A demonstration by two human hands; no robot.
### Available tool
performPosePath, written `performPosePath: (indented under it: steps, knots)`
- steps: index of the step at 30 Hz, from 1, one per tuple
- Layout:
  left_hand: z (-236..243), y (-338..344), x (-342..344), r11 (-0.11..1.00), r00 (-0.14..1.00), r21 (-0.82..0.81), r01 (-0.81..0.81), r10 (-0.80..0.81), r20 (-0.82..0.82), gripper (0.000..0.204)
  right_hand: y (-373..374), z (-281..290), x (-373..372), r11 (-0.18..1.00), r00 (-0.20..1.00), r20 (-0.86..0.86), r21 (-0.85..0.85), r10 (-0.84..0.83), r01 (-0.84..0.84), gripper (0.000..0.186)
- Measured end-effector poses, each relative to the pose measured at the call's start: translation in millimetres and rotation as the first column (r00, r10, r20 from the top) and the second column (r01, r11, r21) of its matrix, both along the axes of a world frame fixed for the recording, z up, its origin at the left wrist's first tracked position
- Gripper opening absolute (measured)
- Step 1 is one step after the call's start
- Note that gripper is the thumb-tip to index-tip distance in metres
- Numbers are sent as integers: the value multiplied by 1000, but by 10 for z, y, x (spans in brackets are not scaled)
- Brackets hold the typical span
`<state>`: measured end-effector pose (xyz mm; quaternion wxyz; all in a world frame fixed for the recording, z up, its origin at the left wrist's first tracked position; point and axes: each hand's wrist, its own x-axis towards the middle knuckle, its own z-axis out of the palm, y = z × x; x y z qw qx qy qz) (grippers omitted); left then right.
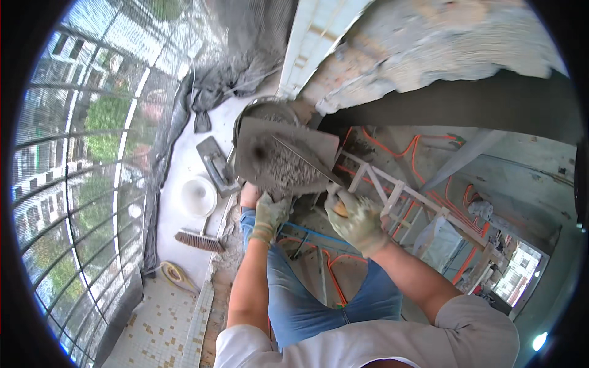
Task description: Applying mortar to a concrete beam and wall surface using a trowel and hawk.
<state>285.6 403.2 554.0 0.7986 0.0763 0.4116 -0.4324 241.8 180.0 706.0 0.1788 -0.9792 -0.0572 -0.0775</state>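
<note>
My left hand (pixel 272 216), in a pale cement-stained glove, is closed at the near edge of a flat grey mortar board (pixel 253 126), its grip partly hidden underneath. A heap of wet grey mortar (pixel 288 170) lies on the board. My gloved right hand (pixel 356 222) is wrapped round the wooden handle of a trowel (pixel 310 158), whose thin blade reaches left across the mortar. Just beyond the board, partly covered by it, stands a round bucket (pixel 268 110) with grey mix inside.
On the white ledge to the left lie a plastering float (pixel 215 164), a white round dish-like thing (pixel 198 196), a brush (pixel 200 240) and a looped yellow strap or hose (pixel 177 275). Netting and bars (pixel 123 132) line the left. A ladder-like frame (pixel 392 195) and orange conduits (pixel 392 152) are below right.
</note>
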Motion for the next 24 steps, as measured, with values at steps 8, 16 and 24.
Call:
performPosePath:
  steps: [8,16,24]
  knots:
    - [1417,-538,-853,617,670,728,300,-679,299,20,-659,1168,-1260,903,850,-338,5,-404,431,17]
    - [1688,-577,-1631,590,610,716,374,-738,289,27,-1202,1261,-2273,929,988,-109,-366,-112,65,24]
    - [2090,-855,-1611,500,353,788,360,-855,381,14,-1379,1690,-2628,820,852,-150,235,-501,523,17]
